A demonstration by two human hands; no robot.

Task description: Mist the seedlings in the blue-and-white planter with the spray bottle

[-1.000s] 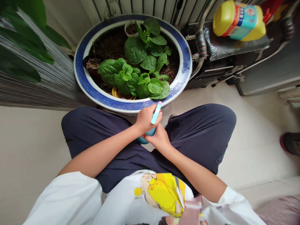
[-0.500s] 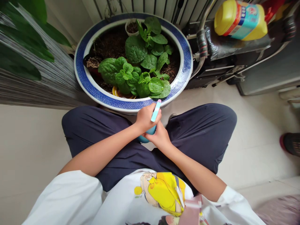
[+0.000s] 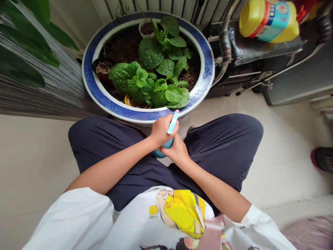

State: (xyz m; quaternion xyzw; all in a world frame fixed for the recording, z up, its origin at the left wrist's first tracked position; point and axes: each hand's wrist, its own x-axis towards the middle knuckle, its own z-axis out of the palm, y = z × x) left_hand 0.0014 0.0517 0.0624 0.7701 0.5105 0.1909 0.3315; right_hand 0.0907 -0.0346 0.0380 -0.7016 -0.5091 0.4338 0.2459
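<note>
It's a blue bottle, mostly hidden, with a pale-blue head and pink tip. Sits just this side of the planter, tip toward it.

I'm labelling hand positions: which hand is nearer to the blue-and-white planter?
Left. The left hand is just on the person's side of the near rim of the planter; the right hand is farther back from it, lower in view and slightly rightward.

The left hand is curled just in front of the pot; the right hand, also curled, sits slightly farther from it. Both forearms slant inwards towards the pot.
</note>
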